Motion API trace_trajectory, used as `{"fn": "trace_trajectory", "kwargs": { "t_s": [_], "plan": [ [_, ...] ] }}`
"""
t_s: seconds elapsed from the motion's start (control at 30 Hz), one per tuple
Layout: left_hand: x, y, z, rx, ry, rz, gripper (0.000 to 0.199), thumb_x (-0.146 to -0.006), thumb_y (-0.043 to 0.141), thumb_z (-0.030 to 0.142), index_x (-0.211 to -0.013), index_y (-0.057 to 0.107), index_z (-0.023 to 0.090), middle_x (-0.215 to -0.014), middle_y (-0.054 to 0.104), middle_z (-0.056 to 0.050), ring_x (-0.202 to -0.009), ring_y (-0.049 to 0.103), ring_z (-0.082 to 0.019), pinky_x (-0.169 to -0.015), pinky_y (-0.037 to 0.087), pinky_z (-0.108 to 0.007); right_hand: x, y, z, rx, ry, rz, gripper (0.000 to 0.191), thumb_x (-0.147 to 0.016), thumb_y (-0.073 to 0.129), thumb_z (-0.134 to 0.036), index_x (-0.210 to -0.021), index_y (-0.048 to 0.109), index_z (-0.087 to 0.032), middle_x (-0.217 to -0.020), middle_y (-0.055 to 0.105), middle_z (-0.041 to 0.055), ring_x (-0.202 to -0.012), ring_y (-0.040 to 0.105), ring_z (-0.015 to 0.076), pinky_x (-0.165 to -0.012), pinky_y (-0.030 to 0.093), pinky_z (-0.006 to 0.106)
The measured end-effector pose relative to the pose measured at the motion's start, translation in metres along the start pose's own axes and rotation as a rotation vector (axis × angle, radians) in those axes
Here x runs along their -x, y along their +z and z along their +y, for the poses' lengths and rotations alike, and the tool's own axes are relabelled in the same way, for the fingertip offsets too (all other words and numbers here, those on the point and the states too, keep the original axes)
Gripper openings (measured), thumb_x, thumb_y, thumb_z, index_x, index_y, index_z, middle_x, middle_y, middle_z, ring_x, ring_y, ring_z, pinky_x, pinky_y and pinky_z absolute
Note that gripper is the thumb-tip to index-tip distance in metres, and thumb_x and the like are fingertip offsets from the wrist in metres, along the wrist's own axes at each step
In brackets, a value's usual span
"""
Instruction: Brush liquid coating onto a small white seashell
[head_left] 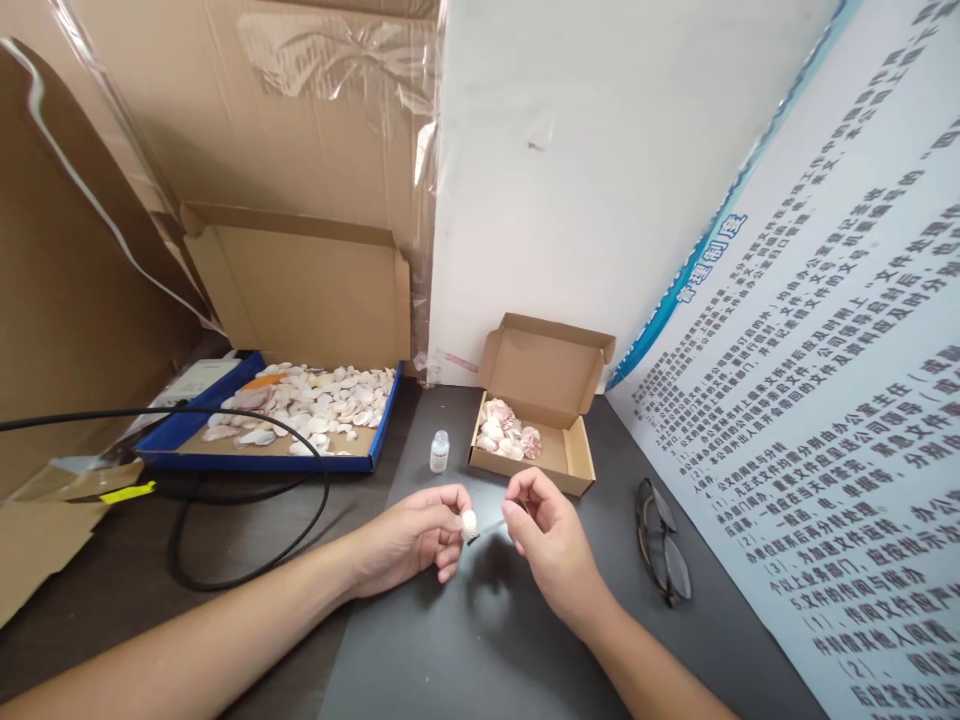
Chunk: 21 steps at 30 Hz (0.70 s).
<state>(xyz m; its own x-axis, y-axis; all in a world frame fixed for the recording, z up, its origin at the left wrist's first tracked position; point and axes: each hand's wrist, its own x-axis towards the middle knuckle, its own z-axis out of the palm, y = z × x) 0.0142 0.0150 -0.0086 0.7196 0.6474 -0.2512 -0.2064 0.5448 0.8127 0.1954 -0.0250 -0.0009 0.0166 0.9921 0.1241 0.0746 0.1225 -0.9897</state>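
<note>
My left hand (pixel 424 535) pinches a small white seashell (pixel 469 524) between thumb and fingertips, just above the dark table. From the right, my right hand (pixel 551 545) grips a thin brush (pixel 487 530) whose dark tip points at the shell's lower edge. Whether the tip touches the shell I cannot tell. A small clear glass bottle (pixel 439 452) with a printed label stands upright beyond my left hand. Behind my right hand is a small open cardboard box (pixel 577 462), with whitish and reddish shells (pixel 501 432) gathered in its left part.
At the left, a larger blue-edged box (pixel 373 463) with a raised lid holds many shells (pixel 322 400). A black cable (pixel 326 490) loops over the table before it. Dark-framed glasses (pixel 660 545) lie at the right, near a printed poster (pixel 840 400).
</note>
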Motion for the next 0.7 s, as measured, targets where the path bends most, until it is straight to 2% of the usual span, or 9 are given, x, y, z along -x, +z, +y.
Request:
{"fn": "trace_trajectory", "kwargs": {
  "t_s": [0.1, 0.27, 0.4, 0.57, 0.7],
  "plan": [
    [-0.0004, 0.0000, 0.0003, 0.001, 0.009, -0.008, 0.021, -0.072, 0.071, 0.022, -0.081, 0.053, 0.018, -0.064, 0.051, 0.004, -0.049, 0.043, -0.006, -0.050, 0.044, -0.022, -0.0001, -0.0012, 0.0002, -0.016, -0.006, -0.004, 0.020, -0.083, 0.060, -0.038, -0.079, 0.048, -0.022, -0.062, 0.040, -0.0069, -0.051, 0.034, 0.0092, -0.049, 0.028, 0.024],
    [0.0004, -0.0005, 0.0000, 0.011, 0.010, -0.004, 0.020, -0.071, 0.069, 0.020, -0.081, 0.052, 0.018, -0.066, 0.051, 0.003, -0.049, 0.043, -0.006, -0.050, 0.044, -0.022, -0.0004, -0.0049, 0.0021, 0.083, -0.055, 0.050, 0.018, -0.081, 0.063, -0.034, -0.081, 0.049, -0.021, -0.066, 0.042, -0.0055, -0.057, 0.037, 0.0101, -0.054, 0.032, 0.024],
    [-0.0005, -0.0005, -0.0003, 0.007, 0.010, -0.006, 0.020, -0.071, 0.070, 0.021, -0.080, 0.053, 0.017, -0.066, 0.052, 0.003, -0.049, 0.043, -0.006, -0.050, 0.043, -0.022, -0.0001, -0.0055, 0.0016, 0.044, -0.041, 0.017, 0.019, -0.086, 0.056, -0.038, -0.081, 0.047, -0.022, -0.064, 0.039, -0.0064, -0.053, 0.035, 0.0102, -0.051, 0.030, 0.025],
    [-0.0016, 0.0000, 0.0000, 0.012, 0.009, -0.005, 0.021, -0.070, 0.070, 0.021, -0.081, 0.053, 0.018, -0.067, 0.052, 0.003, -0.049, 0.043, -0.006, -0.049, 0.043, -0.022, 0.0000, -0.0050, -0.0001, 0.149, -0.085, 0.035, 0.018, -0.083, 0.060, -0.035, -0.080, 0.049, -0.021, -0.066, 0.042, -0.0051, -0.058, 0.036, 0.0107, -0.054, 0.031, 0.024],
    [-0.0005, 0.0003, 0.0001, 0.011, 0.008, -0.006, 0.021, -0.072, 0.070, 0.023, -0.081, 0.052, 0.018, -0.066, 0.051, 0.004, -0.049, 0.042, -0.006, -0.050, 0.042, -0.022, -0.0003, -0.0052, 0.0007, 0.098, -0.053, 0.030, 0.021, -0.085, 0.056, -0.039, -0.080, 0.048, -0.021, -0.063, 0.039, -0.0062, -0.054, 0.034, 0.0103, -0.051, 0.030, 0.024]
  ]
}}
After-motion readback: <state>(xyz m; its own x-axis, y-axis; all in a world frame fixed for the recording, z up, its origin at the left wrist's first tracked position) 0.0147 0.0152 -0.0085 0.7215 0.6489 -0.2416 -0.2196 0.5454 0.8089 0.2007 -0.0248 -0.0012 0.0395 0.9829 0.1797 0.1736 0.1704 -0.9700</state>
